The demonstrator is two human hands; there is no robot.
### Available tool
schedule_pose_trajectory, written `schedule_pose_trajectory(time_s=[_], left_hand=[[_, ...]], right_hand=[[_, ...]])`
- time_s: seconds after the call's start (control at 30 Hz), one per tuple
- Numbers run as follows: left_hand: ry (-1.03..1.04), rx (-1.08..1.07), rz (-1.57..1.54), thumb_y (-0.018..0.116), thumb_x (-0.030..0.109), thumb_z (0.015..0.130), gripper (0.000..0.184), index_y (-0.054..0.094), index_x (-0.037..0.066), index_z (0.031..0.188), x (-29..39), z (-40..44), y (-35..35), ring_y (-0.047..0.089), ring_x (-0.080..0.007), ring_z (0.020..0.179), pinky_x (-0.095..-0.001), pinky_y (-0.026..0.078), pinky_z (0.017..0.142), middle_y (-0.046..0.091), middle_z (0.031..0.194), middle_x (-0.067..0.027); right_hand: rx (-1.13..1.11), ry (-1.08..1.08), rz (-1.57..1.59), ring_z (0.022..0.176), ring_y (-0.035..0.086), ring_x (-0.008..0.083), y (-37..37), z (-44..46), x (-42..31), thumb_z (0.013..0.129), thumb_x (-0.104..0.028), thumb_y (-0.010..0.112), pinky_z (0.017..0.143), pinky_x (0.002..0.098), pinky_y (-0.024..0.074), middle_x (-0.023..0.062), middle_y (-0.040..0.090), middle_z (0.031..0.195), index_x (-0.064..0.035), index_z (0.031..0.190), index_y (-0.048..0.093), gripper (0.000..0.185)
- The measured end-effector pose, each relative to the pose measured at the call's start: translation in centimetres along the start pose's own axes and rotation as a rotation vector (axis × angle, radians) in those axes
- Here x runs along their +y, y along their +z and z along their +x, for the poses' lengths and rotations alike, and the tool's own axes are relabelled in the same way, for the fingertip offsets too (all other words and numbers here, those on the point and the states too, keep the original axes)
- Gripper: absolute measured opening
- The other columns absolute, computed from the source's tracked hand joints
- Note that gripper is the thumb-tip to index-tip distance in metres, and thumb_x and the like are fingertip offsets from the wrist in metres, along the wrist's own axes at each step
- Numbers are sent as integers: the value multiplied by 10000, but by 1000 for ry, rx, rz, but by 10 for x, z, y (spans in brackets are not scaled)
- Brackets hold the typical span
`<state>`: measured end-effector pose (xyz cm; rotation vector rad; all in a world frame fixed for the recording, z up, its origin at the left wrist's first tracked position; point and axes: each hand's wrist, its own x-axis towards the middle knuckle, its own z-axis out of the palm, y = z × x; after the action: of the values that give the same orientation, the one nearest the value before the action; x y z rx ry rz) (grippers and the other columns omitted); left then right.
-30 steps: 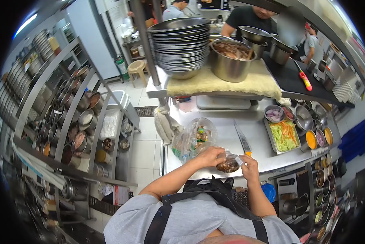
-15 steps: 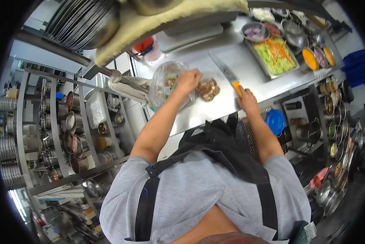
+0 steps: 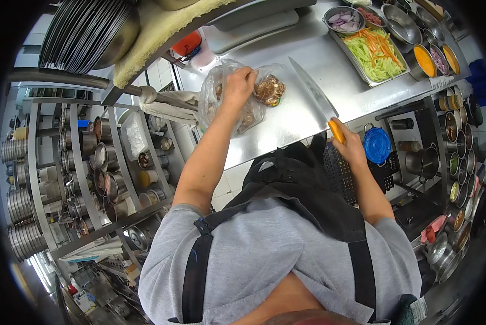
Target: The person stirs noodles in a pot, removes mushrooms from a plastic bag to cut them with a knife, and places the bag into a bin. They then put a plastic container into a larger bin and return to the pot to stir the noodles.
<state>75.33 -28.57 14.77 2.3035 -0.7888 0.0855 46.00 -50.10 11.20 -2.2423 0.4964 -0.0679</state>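
My left hand [image 3: 239, 85], fingers closed, grips the upper part of a clear plastic bag [image 3: 246, 123]. Brown lumps show dimly through the plastic. Just right of that hand, a brown, lumpy food bundle [image 3: 269, 90] lies on the steel counter [image 3: 286, 127]; its exact kind is unclear. My right hand [image 3: 351, 147] is wrapped around the orange handle of a large kitchen knife [image 3: 314, 89]. The blade points away from me over the counter, apart from the bag and the bundle.
At the back right stand a tray [image 3: 370, 82] of shredded green and orange vegetables, a bowl [image 3: 344, 20] of sliced onion and several metal containers. A red container [image 3: 187, 43] is at the back left. A cloth [image 3: 170, 103] hangs on the left rail.
My left hand has shifted slightly up and left, now holding the bag. The knife has moved right and toward me in my right hand. The whole view has shifted a little.
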Motion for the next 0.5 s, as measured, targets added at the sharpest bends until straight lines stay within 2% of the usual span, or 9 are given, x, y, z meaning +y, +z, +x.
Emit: schedule_pose_trajectory(time_s=[0.1,0.17,0.23,0.33,0.5], left_hand=[[-38,-44,28,588,251,874,223,655,38,889,2,2,-3,607,-401,799,-462,474,735,648,840,-200],[15,-42,-14,585,234,872,209,651,37,891,-1,4,0,608,-403,808,-464,474,732,647,853,-207],[70,-46,-5,589,246,874,216,657,43,899,-2,6,1,615,-398,788,-455,478,710,648,824,-202],[148,-53,15,591,249,874,213,661,52,915,1,7,0,623,-391,774,-447,483,692,650,806,-196],[182,-102,46,562,229,879,201,641,50,927,8,2,-4,613,-398,813,-466,481,724,654,873,-189]], right_hand=[[69,-61,78,876,618,417,-11,-37,-9,751,-159,723,752,423,497,247,643,963,-148,1294,527,578],[37,-143,34,820,648,370,-19,-53,-16,768,-155,737,707,361,501,222,654,940,-135,1272,548,539],[1,-122,-18,806,642,372,-26,-57,-25,761,-155,739,705,368,505,209,656,958,-138,1267,551,540],[33,-293,-128,779,624,371,-28,-52,-36,773,-194,707,688,431,497,158,650,885,-189,1273,540,527],[-84,-225,-231,741,616,367,-40,-43,-51,794,-199,677,676,444,490,157,628,814,-193,1279,538,505]])
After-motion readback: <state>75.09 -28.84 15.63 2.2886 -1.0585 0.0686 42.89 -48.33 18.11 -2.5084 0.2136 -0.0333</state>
